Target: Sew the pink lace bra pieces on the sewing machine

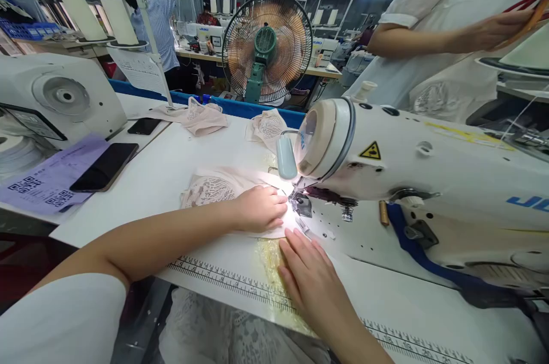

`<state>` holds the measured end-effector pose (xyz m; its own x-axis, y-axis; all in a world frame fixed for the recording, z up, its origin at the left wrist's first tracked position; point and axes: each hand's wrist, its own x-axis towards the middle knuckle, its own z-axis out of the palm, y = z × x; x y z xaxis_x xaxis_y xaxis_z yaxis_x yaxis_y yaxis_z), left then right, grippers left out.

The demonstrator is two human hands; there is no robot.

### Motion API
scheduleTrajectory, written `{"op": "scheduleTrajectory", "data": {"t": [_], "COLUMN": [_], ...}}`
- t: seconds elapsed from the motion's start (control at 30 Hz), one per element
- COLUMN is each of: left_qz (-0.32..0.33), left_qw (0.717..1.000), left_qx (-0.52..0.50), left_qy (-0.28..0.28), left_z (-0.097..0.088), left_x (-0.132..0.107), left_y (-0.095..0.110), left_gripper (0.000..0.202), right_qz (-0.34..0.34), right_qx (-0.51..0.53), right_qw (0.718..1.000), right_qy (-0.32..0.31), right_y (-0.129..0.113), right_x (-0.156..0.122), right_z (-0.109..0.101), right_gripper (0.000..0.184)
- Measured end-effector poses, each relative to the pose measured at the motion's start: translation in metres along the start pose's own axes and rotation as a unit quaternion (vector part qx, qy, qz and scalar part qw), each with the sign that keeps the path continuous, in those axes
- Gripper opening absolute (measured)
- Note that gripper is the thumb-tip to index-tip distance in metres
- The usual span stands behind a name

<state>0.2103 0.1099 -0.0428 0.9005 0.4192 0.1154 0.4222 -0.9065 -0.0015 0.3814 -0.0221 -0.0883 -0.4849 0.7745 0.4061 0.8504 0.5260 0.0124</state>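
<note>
A pale beige garment piece with a lace panel (210,190) lies flat under the needle end of a white sewing machine (429,164). My left hand (261,208) rests on it close to the presser foot (301,204), its fingers bunched and closed on the fabric. Just nearer to me, my right hand (311,275) lies palm down with fingers stretched out. Its fingertips touch the near edge of the fabric and the table beside the foot. The machine's lamp lights the cloth brightly. The needle tip is too small to make out.
Yellowish tape (274,272) crosses the printed ruler (223,278) at the table's front edge. Two phones, one being a larger black phone (105,167), lie left by a purple sheet (51,172). More beige pieces (203,117) lie behind. A fan (266,47) and two people stand beyond.
</note>
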Motion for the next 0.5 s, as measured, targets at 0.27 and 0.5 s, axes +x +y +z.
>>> {"op": "scheduleTrajectory", "data": {"t": [0.27,0.5], "left_qz": [-0.015,-0.016], "left_qw": [0.999,1.0], "left_qx": [0.015,0.013], "left_qy": [0.028,0.018], "left_z": [0.0053,0.0027], "left_x": [0.0014,0.0033], "left_y": [0.0018,0.0019], "left_gripper": [0.022,0.022], "right_qz": [0.01,0.012], "right_qx": [0.007,0.006], "right_qw": [1.0,1.0], "right_qy": [0.003,-0.008], "right_y": [0.0002,0.0007], "right_x": [0.0025,0.002], "right_z": [-0.0001,-0.0005], "right_gripper": [0.033,0.034]}}
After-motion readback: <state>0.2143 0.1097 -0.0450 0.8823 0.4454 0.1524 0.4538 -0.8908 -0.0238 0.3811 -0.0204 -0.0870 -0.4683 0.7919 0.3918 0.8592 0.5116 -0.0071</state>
